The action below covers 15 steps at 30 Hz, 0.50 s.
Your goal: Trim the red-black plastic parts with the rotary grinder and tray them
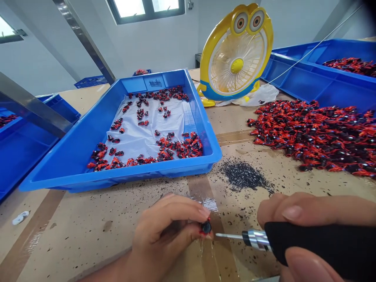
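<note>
Between thumb and fingertips, my left hand (164, 227) pinches a small black round part with red wires (206, 226), low over the cardboard. My right hand (296, 211) is wrapped round a black-handled screwdriver (317, 243), seemingly a powered one, with a silver collar. Its thin bit points left, at the part, with a small gap between them. Right of the work, a large heap of similar red and black parts (317, 137) lies on the table. More such parts sit on a white sheet inside the blue tray (214, 150).
A pile of black shavings (243, 174) lies beyond my hands, crumbs scattered around it. Behind stands a yellow fan (236, 66) with cartoon eyes. Other blue bins (311, 74) stand at right and left. A metal post (85, 41) slants at left. A small white piece (20, 217) lies far left.
</note>
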Each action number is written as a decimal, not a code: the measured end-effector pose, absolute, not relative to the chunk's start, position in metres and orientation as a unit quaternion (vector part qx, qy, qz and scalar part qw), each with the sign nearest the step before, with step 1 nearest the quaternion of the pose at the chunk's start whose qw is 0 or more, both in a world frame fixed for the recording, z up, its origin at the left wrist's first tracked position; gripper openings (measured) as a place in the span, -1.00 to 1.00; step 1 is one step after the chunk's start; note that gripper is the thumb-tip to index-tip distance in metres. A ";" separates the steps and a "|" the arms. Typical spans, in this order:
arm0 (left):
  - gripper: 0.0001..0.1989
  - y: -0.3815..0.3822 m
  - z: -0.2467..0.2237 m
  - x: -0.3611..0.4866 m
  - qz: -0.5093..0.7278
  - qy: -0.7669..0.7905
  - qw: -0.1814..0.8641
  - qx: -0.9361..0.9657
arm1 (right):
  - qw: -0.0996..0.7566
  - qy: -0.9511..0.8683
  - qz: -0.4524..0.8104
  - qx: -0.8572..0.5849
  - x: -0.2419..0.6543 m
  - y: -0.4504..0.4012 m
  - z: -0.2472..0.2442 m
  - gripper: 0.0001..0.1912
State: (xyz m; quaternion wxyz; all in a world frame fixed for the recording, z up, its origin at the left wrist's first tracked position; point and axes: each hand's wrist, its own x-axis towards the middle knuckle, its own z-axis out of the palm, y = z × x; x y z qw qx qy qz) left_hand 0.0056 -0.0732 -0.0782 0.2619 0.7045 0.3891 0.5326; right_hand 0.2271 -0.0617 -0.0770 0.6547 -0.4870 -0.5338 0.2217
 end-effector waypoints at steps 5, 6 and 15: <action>-0.96 -0.071 -0.075 0.007 0.519 0.387 0.228 0.727 | 0.638 -0.546 0.241 -0.486 0.212 -0.065 -0.072 -0.48; -0.95 -0.070 -0.074 0.007 0.518 0.384 0.225 0.731 | 0.638 -0.546 0.242 -0.486 0.211 -0.066 -0.072 -0.48; -0.86 -0.070 -0.075 0.007 0.512 0.373 0.207 0.746 | 0.581 -0.650 0.186 -0.453 0.240 -0.077 -0.086 -0.83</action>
